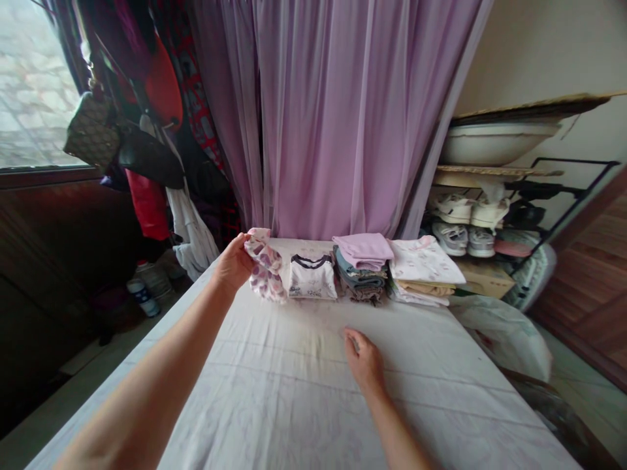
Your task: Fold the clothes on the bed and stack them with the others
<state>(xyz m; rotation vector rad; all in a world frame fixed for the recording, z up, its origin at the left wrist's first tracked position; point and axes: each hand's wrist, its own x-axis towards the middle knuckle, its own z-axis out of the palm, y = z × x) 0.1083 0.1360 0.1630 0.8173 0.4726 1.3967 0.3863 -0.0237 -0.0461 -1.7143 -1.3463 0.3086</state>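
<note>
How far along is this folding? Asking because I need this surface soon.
Done: a white T-shirt with a dark collar, a lilac-topped stack and a pale printed stack sit folded in a row. In hand: the left hand grips a purple-spotted white garment, bunched, at the row's end. The right hand rests open on the sheet. Remaining: at least that garment.

The crumpled garment is white with purple and pink blotches. Beside it, the T-shirt is white with a dark collar and small grey print. The folded cloth is plain pink, the folded shirt pale with faint pink print. The sheet is white, the curtain lilac, the handbag brown with a diamond pattern.
</note>
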